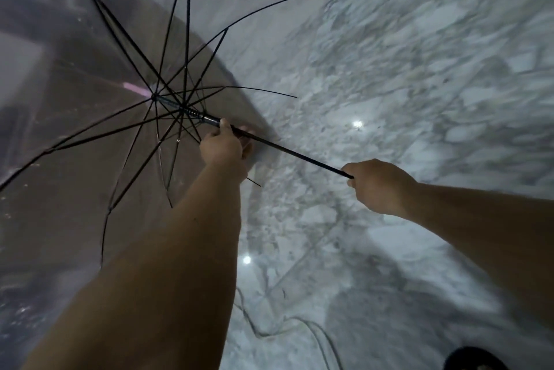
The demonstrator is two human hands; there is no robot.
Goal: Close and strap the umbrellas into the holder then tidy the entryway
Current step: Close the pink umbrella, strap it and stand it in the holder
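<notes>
From the head camera, a clear umbrella with black ribs is open and fills the upper left, its see-through canopy spread over a white marble floor with grey veins. The black shaft runs from the hub at the centre of the ribs down to the right. The left hand is wrapped around the shaft just below the runner, fingers closed on it. The right hand is closed around the shaft's lower end, the handle hidden inside the fist. A thin pale cord lies on the floor near the bottom, and a dark rounded object shows at the bottom right edge; what it is cannot be told.
</notes>
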